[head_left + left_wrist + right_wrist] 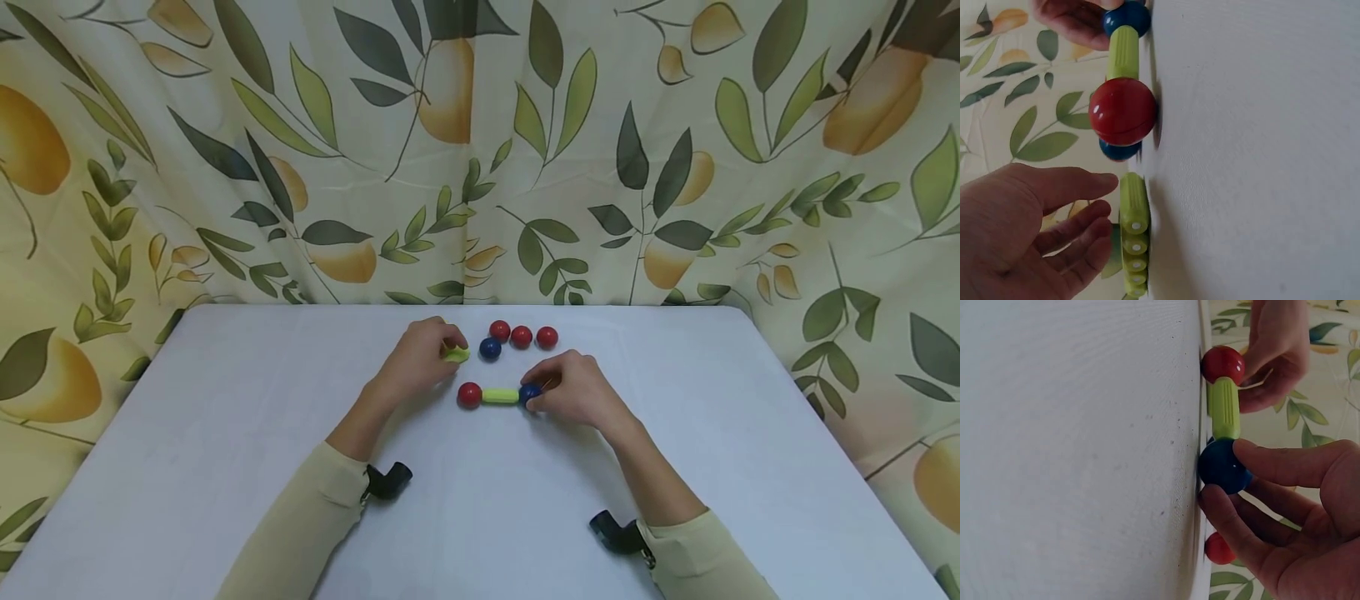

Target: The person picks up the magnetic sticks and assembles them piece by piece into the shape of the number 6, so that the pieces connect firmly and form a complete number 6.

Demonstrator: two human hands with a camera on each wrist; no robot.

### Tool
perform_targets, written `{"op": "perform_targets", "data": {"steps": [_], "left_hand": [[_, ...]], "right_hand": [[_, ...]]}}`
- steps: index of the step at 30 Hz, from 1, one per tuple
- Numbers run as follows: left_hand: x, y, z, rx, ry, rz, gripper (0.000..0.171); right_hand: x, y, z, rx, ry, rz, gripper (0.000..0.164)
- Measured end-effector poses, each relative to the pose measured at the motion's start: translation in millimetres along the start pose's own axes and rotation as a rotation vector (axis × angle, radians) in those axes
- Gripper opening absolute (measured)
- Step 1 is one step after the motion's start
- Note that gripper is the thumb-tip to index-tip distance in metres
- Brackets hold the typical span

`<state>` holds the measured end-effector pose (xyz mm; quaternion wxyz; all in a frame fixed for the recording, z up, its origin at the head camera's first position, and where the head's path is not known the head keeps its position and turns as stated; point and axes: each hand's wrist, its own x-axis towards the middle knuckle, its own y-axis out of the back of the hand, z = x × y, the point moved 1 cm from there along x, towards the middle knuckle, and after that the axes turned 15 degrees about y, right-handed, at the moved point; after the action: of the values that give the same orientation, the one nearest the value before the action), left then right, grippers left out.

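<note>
A red ball (470, 395), a light green ribbed rod (500, 396) and a blue ball (529, 394) are joined in a straight line on the table. My right hand (577, 390) pinches that blue ball between thumb and finger, plain in the right wrist view. Farther left, my left hand (422, 354) is beside a row of several green rods (1134, 206) lying side by side, pale round tips showing at their ends. Its thumb and fingers are spread close to the rods without gripping one. In the head view this hand hides most of the row.
Behind the joined piece lie a loose blue ball (491, 349) and several red balls (521, 337), close together. The white table (225, 400) ends at a patterned curtain (480, 167) with leaves and fruit.
</note>
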<state>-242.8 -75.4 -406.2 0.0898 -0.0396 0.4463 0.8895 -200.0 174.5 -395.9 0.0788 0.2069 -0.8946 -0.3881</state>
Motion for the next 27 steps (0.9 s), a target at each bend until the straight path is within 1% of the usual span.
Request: {"op": "perform_targets", "data": {"steps": [4, 6, 12, 18, 27], "left_hand": [[4.0, -4.6, 8.1, 0.095, 0.024, 0.013, 0.024], [5.4, -6.4, 10.8, 0.135, 0.034, 0.009, 0.024], [7.5, -11.0, 15.6, 0.231, 0.04, 0.011, 0.027], [7.3, -13.3, 19.8, 0.277, 0.043, 0.022, 0.031], [6.5, -14.3, 23.2, 0.3, 0.04, 0.027, 0.029]], "right_hand": [[-0.5, -0.8, 0.2, 0.001, -0.004, 0.0, 0.03], [-0.6, -0.7, 0.4, 0.002, -0.003, -0.001, 0.03], [0.2, -0.1, 1.1, 0.0, 0.007, 0.0, 0.03], [-0.2, 0.4, 1.7, 0.001, 0.009, 0.003, 0.029], [-0.3, 1.2, 1.8, 0.015, 0.012, -0.001, 0.029]]}}
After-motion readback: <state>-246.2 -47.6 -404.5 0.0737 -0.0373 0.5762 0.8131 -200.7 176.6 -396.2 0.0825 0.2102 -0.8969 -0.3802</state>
